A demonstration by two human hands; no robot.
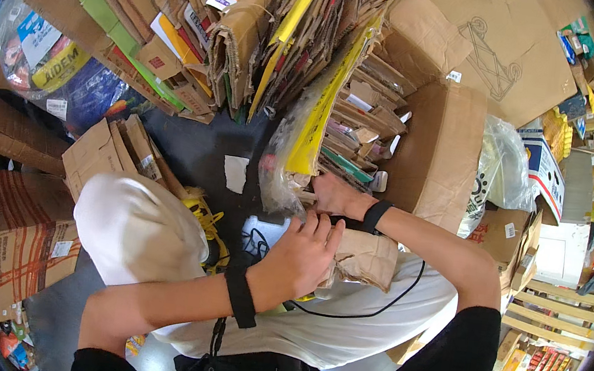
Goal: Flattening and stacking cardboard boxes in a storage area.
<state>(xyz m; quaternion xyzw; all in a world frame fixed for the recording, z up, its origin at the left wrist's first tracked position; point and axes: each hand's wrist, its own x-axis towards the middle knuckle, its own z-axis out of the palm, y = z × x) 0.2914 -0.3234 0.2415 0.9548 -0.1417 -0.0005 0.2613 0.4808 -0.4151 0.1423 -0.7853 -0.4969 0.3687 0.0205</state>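
Observation:
My left hand (306, 253) lies over a piece of brown cardboard (369, 255) above my lap, fingers bent; whether it grips the cardboard is unclear. Just beyond it, my right hand (336, 195) reaches to the near edge of a large open cardboard box (427, 146), its fingertips partly hidden. That box holds a tightly packed row of flattened cartons (363, 121). A yellow sheet (318, 127) and clear plastic wrap (277, 166) line its left side. Both wrists wear black bands, and a black cable runs across my lap.
Bundles of flattened cardboard (242, 40) stand at the upper left. A torn white paper piece (235, 174) lies on the dark floor. A striped carton (18, 235) stands at the left, plastic bags (505, 166) at the right. Yellow-laced shoes (208, 225) are below my knees.

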